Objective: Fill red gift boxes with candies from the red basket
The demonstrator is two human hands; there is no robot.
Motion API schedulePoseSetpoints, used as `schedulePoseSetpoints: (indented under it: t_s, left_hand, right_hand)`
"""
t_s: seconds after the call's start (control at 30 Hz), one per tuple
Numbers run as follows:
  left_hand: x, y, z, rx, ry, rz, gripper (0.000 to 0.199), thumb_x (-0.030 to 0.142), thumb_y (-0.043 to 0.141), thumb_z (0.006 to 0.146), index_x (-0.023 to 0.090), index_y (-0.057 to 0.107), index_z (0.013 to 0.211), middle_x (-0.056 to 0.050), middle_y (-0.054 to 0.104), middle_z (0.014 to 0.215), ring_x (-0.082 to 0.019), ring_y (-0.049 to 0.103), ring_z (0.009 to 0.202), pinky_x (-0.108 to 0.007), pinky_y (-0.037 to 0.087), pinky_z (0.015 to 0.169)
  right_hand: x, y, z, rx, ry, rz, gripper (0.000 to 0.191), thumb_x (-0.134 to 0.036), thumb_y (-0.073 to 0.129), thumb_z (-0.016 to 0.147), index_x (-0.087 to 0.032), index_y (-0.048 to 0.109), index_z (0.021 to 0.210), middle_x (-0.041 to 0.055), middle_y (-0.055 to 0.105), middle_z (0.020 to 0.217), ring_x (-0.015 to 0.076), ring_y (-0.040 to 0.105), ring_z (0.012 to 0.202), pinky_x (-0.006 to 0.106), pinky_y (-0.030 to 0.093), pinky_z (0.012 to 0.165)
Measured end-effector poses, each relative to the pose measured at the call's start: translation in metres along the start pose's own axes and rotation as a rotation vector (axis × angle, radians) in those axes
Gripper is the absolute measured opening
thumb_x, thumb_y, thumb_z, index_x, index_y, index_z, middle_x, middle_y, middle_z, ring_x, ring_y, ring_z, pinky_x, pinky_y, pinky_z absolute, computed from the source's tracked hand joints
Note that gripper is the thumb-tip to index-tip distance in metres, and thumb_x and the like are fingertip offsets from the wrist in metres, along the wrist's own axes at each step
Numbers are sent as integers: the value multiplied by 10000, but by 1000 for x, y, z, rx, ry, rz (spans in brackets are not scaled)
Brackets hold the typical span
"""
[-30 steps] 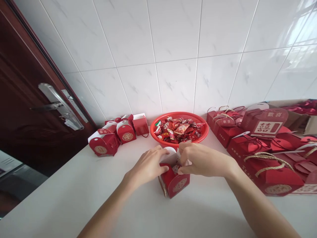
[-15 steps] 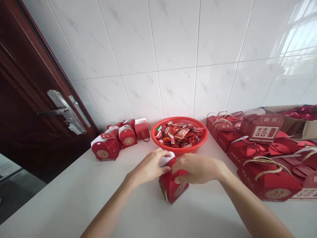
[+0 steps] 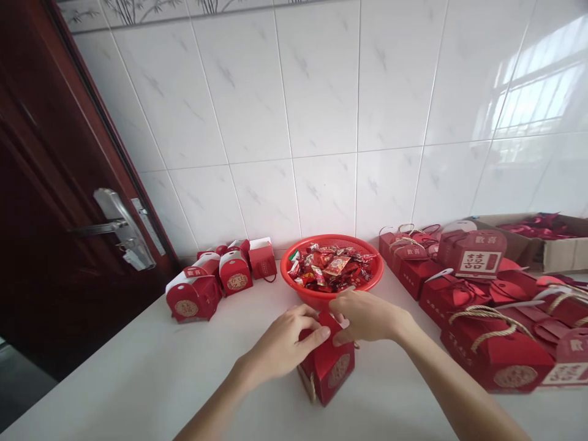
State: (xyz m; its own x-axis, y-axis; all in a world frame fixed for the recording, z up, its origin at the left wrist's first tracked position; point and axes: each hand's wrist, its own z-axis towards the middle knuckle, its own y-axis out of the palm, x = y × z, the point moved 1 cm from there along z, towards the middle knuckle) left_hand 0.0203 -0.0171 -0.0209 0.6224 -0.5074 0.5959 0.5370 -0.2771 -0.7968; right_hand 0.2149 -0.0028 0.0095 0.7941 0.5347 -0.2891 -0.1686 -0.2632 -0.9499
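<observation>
A small red box [image 3: 327,370] with a round gold emblem and a rope at its side stands on the white table in front of me. My left hand [image 3: 287,343] grips the upper left of its top flaps, thumb on the red card. On the other side, my right hand [image 3: 361,315] has thumb and fingers closed on the top flap's right edge. The fingertips partly hide the top. Just behind the hands sits a red plastic basket [image 3: 294,290] full of wrapped candies [image 3: 335,266].
Several red boxes [image 3: 193,300] stand at the left by the wall. Many more [image 3: 498,358] with rope handles crowd the right side, some stacked. A cardboard carton [image 3: 563,254] of dark red ribbons is behind them. A door [image 3: 55,202] is at the left.
The view has tilted up. My left thumb now lies across the front of the flap, the white flap between my hands no longer shows, and the box has turned slightly.
</observation>
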Motion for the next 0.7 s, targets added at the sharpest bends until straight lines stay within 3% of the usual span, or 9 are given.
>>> schedulePoseSetpoints:
  t_s: [0.1, 0.2, 0.27, 0.37, 0.5, 0.6, 0.7]
  left_hand:
    - [-6, 8, -4, 40, -28, -1, 258, 413, 606, 913, 246, 763, 1031, -70, 666, 1215, -252, 616, 1138, -365, 491, 972]
    - [-13, 16, -6, 90, 10, 3, 311, 301, 656, 861, 221, 719, 1155, -91, 645, 1285, -267, 595, 1193, -395, 478, 1030]
    - [-20, 21, -6, 83, 62, -63, 386, 290, 664, 855, 222, 676, 1235, -92, 640, 1320, -263, 585, 1226, -395, 464, 1066]
    - [-33, 29, -3, 90, 110, -244, 460, 352, 698, 843, 236, 634, 1284, -89, 623, 1368, -257, 573, 1269, -376, 447, 1105]
    - [-47, 43, -1, 200, 60, -426, 497, 431, 723, 815, 219, 625, 1254, -111, 613, 1354, -272, 582, 1257, -382, 477, 1077]
    - [-49, 50, -4, 251, -83, -394, 620, 510, 736, 782, 192, 590, 1295, -143, 612, 1307, -299, 612, 1186, -423, 510, 1021]
    - [-46, 51, -9, 277, -183, -308, 711, 598, 700, 782, 170, 560, 1332, -161, 590, 1300, -303, 620, 1139, -446, 507, 1004]
  right_hand:
    - [5, 5, 3, -27, 43, -1, 231, -361, 718, 806, -173, 596, 753, 37, 640, 702, 197, 600, 674, 268, 340, 556]
    - [18, 15, 1, 0, 60, 69, 319, -466, 705, 817, -172, 603, 890, 69, 677, 839, 226, 628, 757, 274, 384, 587]
    - [30, 27, -3, -18, 33, 206, 441, -565, 695, 806, -181, 589, 998, 80, 688, 937, 236, 643, 823, 283, 439, 636]
    - [43, 48, -12, -2, -63, 437, 480, -635, 526, 907, -189, 578, 1078, 101, 680, 1092, 229, 646, 942, 315, 493, 785]
    - [48, 75, -23, 126, -22, 574, 563, -696, 365, 950, -183, 586, 881, 68, 650, 930, 204, 607, 835, 324, 486, 762]
    - [49, 87, -27, 220, 40, 706, 594, -757, 446, 883, -191, 504, 713, 22, 572, 760, 167, 541, 699, 301, 446, 648]
    - [48, 90, -28, 278, 103, 935, 592, -765, 538, 825, -204, 444, 660, -22, 491, 612, 130, 472, 568, 272, 377, 545]
